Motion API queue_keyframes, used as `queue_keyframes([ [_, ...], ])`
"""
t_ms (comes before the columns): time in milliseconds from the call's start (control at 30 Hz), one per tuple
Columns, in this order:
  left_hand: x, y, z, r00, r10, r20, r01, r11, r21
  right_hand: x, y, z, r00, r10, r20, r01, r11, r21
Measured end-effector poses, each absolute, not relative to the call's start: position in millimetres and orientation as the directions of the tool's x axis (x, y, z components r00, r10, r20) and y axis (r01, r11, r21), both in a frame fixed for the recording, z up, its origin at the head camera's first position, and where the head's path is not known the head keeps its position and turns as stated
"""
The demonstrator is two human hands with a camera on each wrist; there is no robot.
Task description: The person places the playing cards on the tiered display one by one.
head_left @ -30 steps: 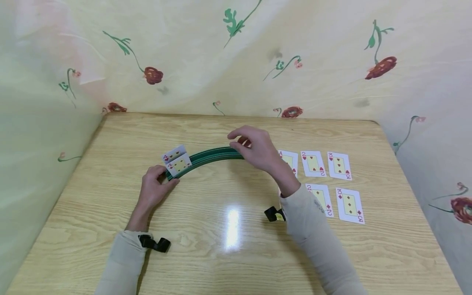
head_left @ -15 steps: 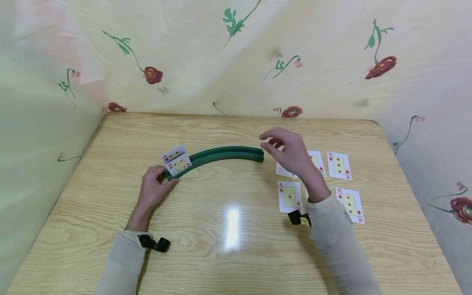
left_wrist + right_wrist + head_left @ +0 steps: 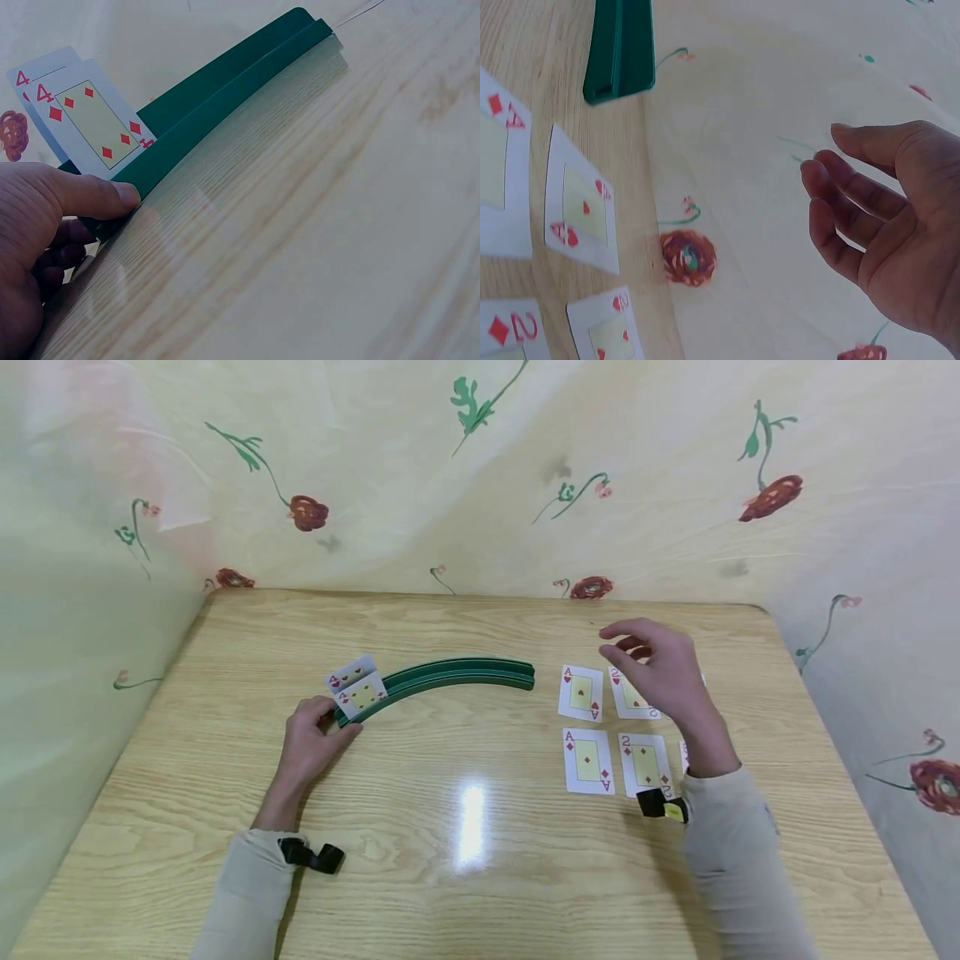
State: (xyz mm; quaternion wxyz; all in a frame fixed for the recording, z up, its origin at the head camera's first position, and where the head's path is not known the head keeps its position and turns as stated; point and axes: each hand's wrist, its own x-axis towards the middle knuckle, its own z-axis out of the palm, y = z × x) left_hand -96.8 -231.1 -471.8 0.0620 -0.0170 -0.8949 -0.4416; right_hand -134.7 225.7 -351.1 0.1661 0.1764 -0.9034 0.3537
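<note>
While our left hand pinches the rack, we should lower our right hand, fingers loosely parted, onto a card edge.

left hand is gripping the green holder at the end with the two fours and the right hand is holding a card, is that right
Not quite: the right hand holds no card. The right wrist view shows nothing between its fingers. The rest is right: the left hand grips the green holder at the end with the two fours.
</note>
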Motion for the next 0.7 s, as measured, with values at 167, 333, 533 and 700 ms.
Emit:
queue_keyframes([
  [167, -97, -231, -472, -0.992, -0.023, 0.127, 0.086, 0.610, 0.788, -131, 244, -354, -0.894, -0.171, 0.414, -0.401, 0.717, -0.570],
  [333, -97, -231, -473, -0.991, -0.024, 0.131, 0.091, 0.602, 0.793, -128, 263, -361, -0.911, -0.143, 0.387, -0.357, 0.743, -0.567],
  [533, -97, -232, -474, -0.993, -0.023, 0.116, 0.079, 0.599, 0.797, -125, 284, -368, -0.949, -0.079, 0.304, -0.250, 0.776, -0.579],
  [700, -97, -232, -474, -0.993, -0.027, 0.117, 0.077, 0.601, 0.796, -124, 301, -371, -0.973, -0.071, 0.219, -0.188, 0.791, -0.582],
])
